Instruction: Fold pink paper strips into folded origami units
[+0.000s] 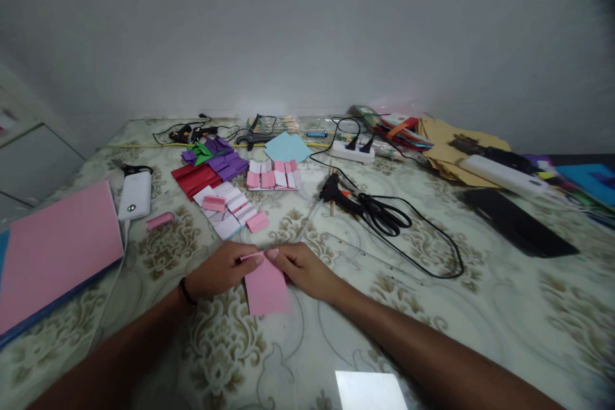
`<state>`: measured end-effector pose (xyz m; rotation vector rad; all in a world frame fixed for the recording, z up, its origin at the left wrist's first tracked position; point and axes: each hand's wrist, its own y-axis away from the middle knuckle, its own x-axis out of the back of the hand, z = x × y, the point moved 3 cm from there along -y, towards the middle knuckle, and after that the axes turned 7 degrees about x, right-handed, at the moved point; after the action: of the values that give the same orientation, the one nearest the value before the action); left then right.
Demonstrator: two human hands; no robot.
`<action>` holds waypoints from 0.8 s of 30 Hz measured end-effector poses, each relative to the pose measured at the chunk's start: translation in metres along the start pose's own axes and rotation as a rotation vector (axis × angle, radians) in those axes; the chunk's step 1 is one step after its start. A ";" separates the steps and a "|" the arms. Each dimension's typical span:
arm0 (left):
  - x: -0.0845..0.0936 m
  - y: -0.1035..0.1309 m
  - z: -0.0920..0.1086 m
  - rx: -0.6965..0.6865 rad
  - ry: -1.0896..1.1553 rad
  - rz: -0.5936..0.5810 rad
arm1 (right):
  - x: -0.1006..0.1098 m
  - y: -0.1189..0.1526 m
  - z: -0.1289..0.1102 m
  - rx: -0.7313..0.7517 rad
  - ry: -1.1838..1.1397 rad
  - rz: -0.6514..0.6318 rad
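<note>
A pink paper (267, 288) is held by its far edge between both hands, its near part hanging toward me over the patterned tabletop. My left hand (223, 269), with a dark band at the wrist, pinches the far left corner. At the far right corner my right hand (302, 269) grips it, thumb on top. The two thumbs are close together. Just beyond the hands lie folded white and pink paper pieces (230, 210), and a small folded pink piece (160, 221) rests to the left.
Left are pink sheets (62, 250), a white power bank (135, 195) and scissors (129, 169). Farther back lie red folded papers (195, 179) and light blue paper (288, 147). A glue gun (336, 192) with coiled cord, a power strip (353, 152) and a black phone-like slab (519, 221) are at right.
</note>
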<state>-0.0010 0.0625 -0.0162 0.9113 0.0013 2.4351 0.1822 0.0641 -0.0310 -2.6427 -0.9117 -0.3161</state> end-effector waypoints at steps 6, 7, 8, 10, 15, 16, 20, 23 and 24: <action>0.000 0.000 0.002 0.006 0.002 0.003 | 0.000 0.000 0.003 -0.012 0.019 0.029; 0.000 0.000 0.002 0.010 0.004 0.007 | 0.000 0.000 0.003 -0.011 0.030 0.033; 0.000 0.000 0.002 0.015 0.007 0.008 | 0.000 0.000 0.003 -0.010 0.041 0.035; -0.001 0.000 0.001 0.021 0.016 0.008 | 0.000 0.000 0.003 -0.007 0.052 0.034; -0.002 0.000 0.000 0.028 -0.011 0.018 | 0.000 -0.001 0.001 -0.008 0.050 0.017; -0.002 0.000 0.000 0.031 -0.014 0.019 | 0.000 -0.001 0.001 -0.007 0.047 0.014; -0.001 -0.001 0.000 0.037 -0.019 0.015 | 0.000 -0.001 0.002 -0.009 0.037 0.007; -0.001 -0.001 0.001 0.037 -0.023 0.014 | -0.001 0.000 0.003 -0.009 0.037 0.006; -0.001 -0.001 0.001 0.037 -0.022 0.012 | 0.000 0.000 0.003 -0.008 0.036 0.006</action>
<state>0.0008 0.0622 -0.0162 0.9572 0.0326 2.4434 0.1819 0.0651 -0.0337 -2.6374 -0.8922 -0.3656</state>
